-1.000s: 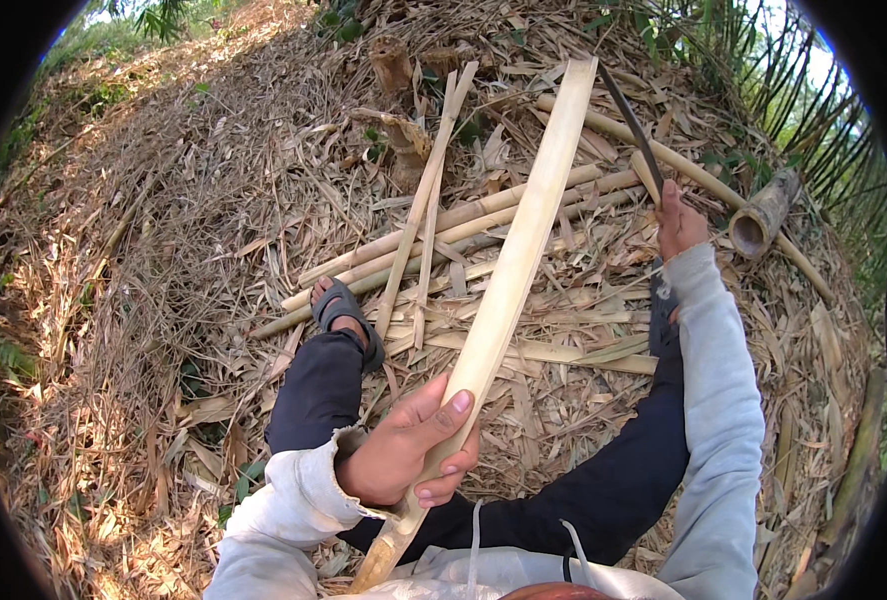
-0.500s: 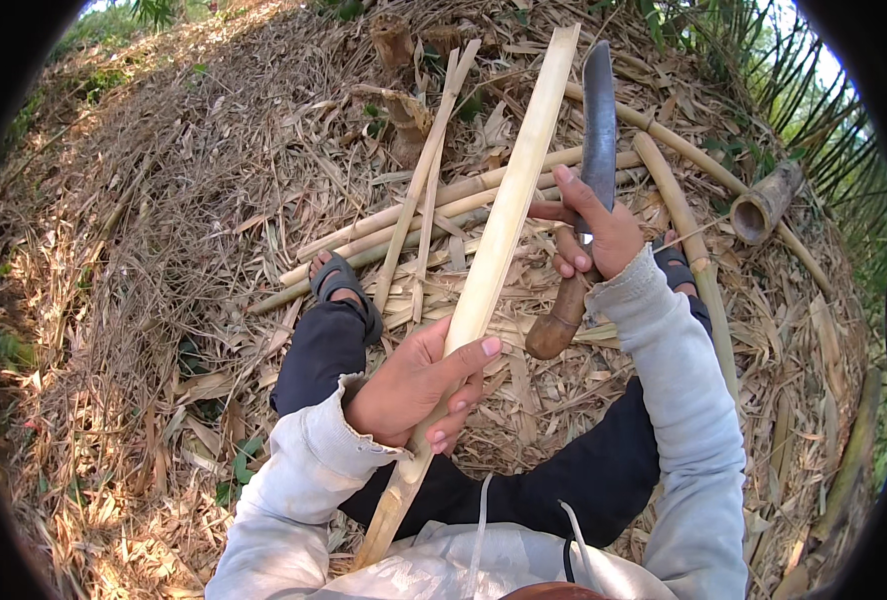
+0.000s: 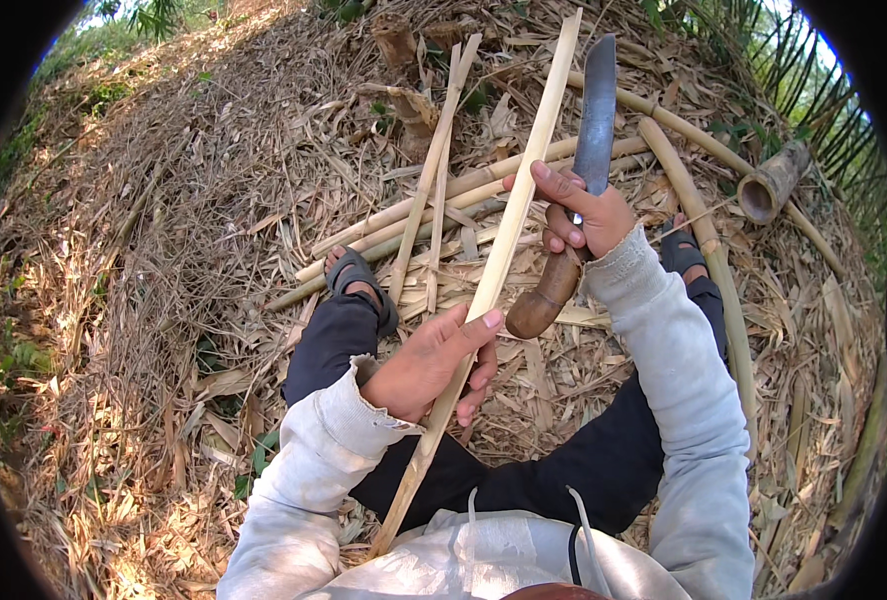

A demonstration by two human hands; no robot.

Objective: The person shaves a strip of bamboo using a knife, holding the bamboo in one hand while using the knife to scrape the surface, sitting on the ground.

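While dry litter [image 3: 183, 260] spreads across nearly all my feed, dark trousers [image 3: 603, 480] sit bent at the near side, with a pale sweatshirt [image 3: 503, 550] below, its frayed sleeves [image 3: 688, 360] reaching up toward the middle. Next size down, the poles [image 3: 363, 229]: several lie on the litter beyond the trousers, and one thick, crooked length [image 3: 711, 245] runs along outside my right sleeve. Now the strip [image 3: 503, 240], long and pale, held over the litter, slanting from near the sweatshirt up and away to the right. Two thin slats [image 3: 425, 180] cross beyond it, to its left. Then the knife [image 3: 593, 125], dark blade pointing away, brown knobbed handle toward me, just right of the strip. Far side, a jagged stump [image 3: 418, 120]; far right, a hollow tube [image 3: 778, 185], mouth facing me. Dark sandals [image 3: 356, 270], one on either side of the strip. And the grips: my left grip [image 3: 430, 365] has the strip, thumb on top, fingers curled under. My right grip [image 3: 593, 215] is wrapped round the knife near the blade's base, its thumb lapping the strip's right edge, a fingertip showing past the left. Smallest of all, two white drawstrings [image 3: 587, 530] trail over the sweatshirt, nearer me than either grip.
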